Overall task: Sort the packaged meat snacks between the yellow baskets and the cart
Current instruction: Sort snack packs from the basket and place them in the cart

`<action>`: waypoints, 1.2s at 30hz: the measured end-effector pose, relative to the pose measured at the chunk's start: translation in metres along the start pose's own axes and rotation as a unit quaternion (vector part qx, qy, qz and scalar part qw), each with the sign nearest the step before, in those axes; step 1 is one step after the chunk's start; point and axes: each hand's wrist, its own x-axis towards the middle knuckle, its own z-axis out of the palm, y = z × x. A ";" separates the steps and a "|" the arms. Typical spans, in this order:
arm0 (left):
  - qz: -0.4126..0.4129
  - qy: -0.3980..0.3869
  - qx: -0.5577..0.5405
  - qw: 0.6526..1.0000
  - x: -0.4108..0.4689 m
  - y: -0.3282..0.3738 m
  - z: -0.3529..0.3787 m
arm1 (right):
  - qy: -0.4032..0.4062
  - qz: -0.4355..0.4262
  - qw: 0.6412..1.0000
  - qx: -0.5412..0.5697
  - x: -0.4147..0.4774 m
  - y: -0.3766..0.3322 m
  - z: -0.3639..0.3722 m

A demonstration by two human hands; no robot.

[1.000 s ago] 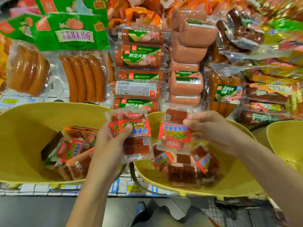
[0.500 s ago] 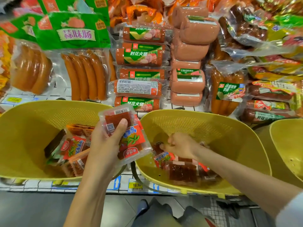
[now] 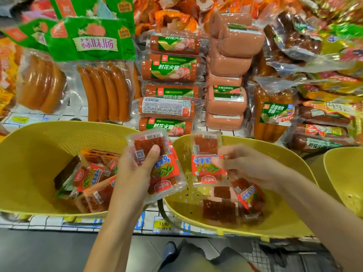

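Observation:
My left hand (image 3: 135,171) grips a small stack of clear meat snack packs with red labels (image 3: 163,169), held between the two nearest yellow baskets. My right hand (image 3: 243,163) pinches one more red-labelled snack pack (image 3: 206,154) above the middle yellow basket (image 3: 282,216). Several snack packs (image 3: 231,205) lie in the bottom of that basket. The left yellow basket (image 3: 29,154) holds several more packs (image 3: 88,179) heaped at its right side.
A third yellow basket (image 3: 345,177) shows at the right edge. Behind the baskets, the shelf is stacked with sausage packs (image 3: 104,91) and ham rolls (image 3: 169,71). A price tag (image 3: 164,224) sits on the shelf rail, and a shoe (image 3: 170,250) shows on the floor below.
My right hand has come up out of the middle basket with a snack pack pinched in it. My left hand still holds its stack in much the same place.

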 end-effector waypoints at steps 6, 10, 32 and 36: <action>-0.024 -0.086 0.019 0.996 -0.002 0.005 0.033 | 0.053 -0.072 0.993 -0.074 -0.010 -0.036 0.036; -0.012 -0.079 0.028 0.996 0.001 0.000 0.033 | 0.087 -0.086 0.992 0.010 -0.004 -0.025 0.034; -0.075 -0.035 -0.015 0.996 0.003 0.005 0.018 | -0.133 0.026 0.816 -0.562 0.023 0.087 0.033; -0.068 -0.044 -0.017 0.997 0.003 0.006 0.016 | 0.048 -0.060 0.831 -0.551 0.023 0.070 0.020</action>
